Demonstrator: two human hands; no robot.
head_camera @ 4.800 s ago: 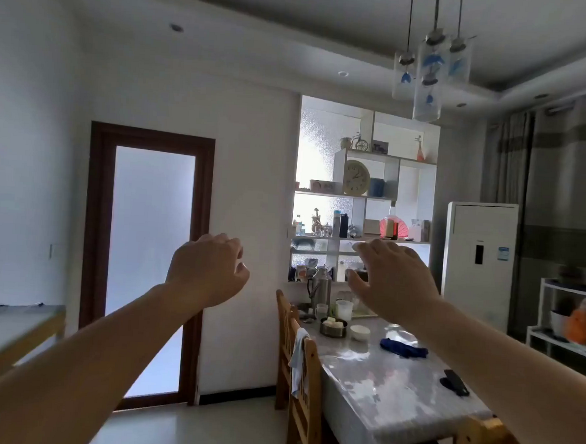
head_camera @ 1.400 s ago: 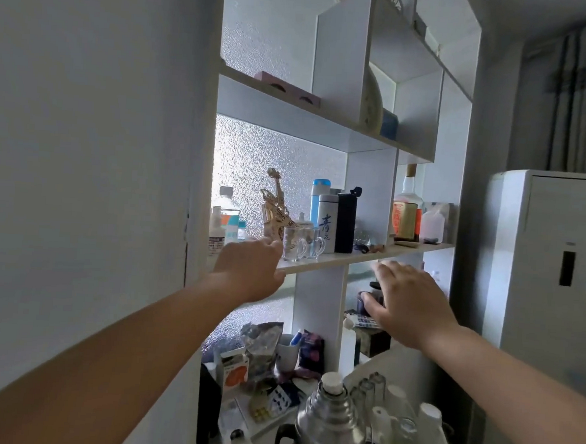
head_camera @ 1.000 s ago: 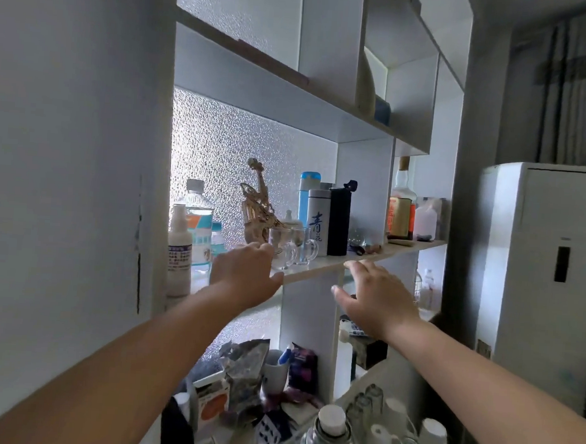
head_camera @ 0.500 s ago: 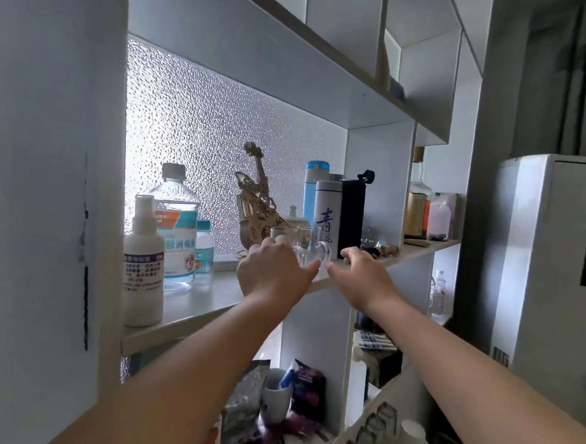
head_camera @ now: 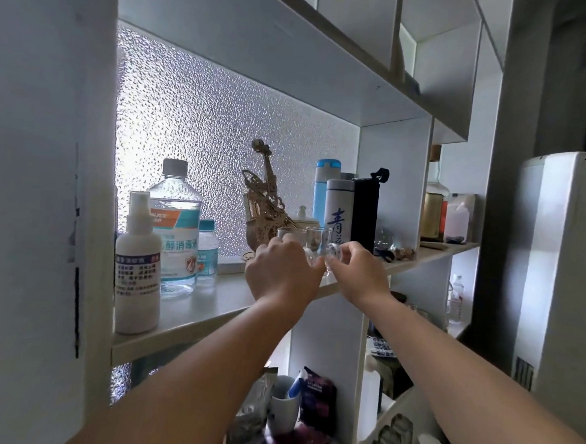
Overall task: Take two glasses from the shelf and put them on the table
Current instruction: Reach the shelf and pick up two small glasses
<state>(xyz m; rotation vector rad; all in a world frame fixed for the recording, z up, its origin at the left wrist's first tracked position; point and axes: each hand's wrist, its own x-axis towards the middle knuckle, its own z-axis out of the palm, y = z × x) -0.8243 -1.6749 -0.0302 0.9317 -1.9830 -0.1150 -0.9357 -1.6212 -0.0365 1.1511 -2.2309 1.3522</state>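
Both hands have closed in since half a second ago: left hand (head_camera: 280, 272) wraps the left glass (head_camera: 290, 236), right hand (head_camera: 358, 274) pinches the right glass (head_camera: 317, 244), both at the shelf (head_camera: 211, 306) edge, before a violin ornament (head_camera: 265, 206).

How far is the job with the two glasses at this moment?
Done: both hands are at the shelf. In hand: the left hand closes on the left glass, the right hand on the right glass. Left: lifting both, carrying them to the table.
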